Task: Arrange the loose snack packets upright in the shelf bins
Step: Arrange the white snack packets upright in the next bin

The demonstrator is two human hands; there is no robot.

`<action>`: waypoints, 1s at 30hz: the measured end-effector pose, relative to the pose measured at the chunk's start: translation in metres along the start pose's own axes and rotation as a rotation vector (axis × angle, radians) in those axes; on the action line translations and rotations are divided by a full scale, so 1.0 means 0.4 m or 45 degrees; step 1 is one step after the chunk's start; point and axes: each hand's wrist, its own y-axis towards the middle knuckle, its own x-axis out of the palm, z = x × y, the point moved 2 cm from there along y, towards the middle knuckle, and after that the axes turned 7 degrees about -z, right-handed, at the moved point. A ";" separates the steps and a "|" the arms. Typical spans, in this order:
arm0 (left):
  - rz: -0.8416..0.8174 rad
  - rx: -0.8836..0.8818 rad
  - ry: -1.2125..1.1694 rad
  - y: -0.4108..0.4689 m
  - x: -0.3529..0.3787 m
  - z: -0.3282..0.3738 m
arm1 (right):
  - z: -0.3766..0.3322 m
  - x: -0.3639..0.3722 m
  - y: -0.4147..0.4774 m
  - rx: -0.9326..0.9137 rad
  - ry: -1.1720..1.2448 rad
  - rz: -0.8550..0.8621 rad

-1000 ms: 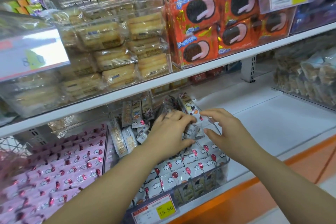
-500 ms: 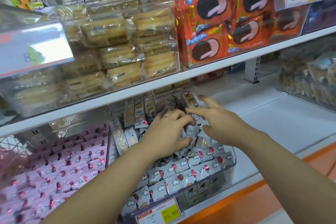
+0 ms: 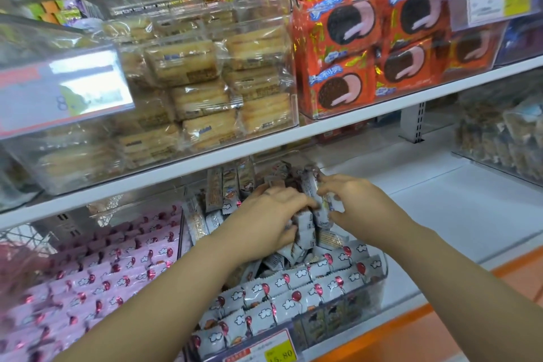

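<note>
My left hand [image 3: 270, 214] curled round a clump of small grey-white foil snack packets [image 3: 304, 225] in the middle of the clear plastic shelf bin [image 3: 380, 272]. My right hand [image 3: 364, 206] pinched one of them. Best, I judged, to brace the clump while standing that one upright.

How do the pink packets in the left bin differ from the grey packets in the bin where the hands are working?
The pink packets lie in even rows; the grey packets are in rows at the front but heaped loosely behind. The left hand and right hand both grip grey packets; nothing touches the pink packets. Both kinds show red balloons and white clouds.
</note>
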 end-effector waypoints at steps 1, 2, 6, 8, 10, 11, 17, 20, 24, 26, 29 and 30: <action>-0.026 0.017 0.066 -0.007 0.002 0.000 | 0.001 -0.001 -0.002 0.001 0.023 0.005; -0.047 0.034 0.131 -0.016 0.003 0.000 | 0.002 -0.001 -0.004 -0.003 0.050 0.012; -0.078 0.050 0.150 -0.057 0.009 -0.008 | 0.012 0.004 -0.011 -0.031 0.207 0.034; -0.071 0.052 0.123 -0.073 0.011 -0.015 | 0.020 0.011 -0.018 -0.031 0.301 0.041; -0.069 0.069 0.097 -0.082 0.016 -0.013 | 0.025 0.016 -0.028 -0.036 0.374 0.052; -0.077 0.080 0.081 -0.083 0.019 -0.010 | 0.027 0.018 -0.032 -0.040 0.396 0.055; -0.123 0.025 0.144 -0.069 -0.001 0.009 | 0.034 0.019 -0.058 -0.068 0.464 0.083; -0.168 -0.027 0.176 -0.043 -0.023 0.030 | 0.039 0.010 -0.067 -0.048 0.533 0.140; -0.145 -0.102 0.213 0.000 -0.022 0.061 | 0.045 -0.008 -0.076 -0.035 0.673 0.237; -0.157 -0.122 0.300 0.023 -0.018 0.075 | 0.047 -0.009 -0.080 -0.031 0.723 0.241; -0.218 -0.103 0.349 0.056 -0.012 0.097 | 0.054 -0.005 -0.083 -0.034 0.743 0.236; -0.228 -0.088 0.360 0.065 -0.010 0.102 | 0.056 -0.004 -0.084 -0.037 0.744 0.234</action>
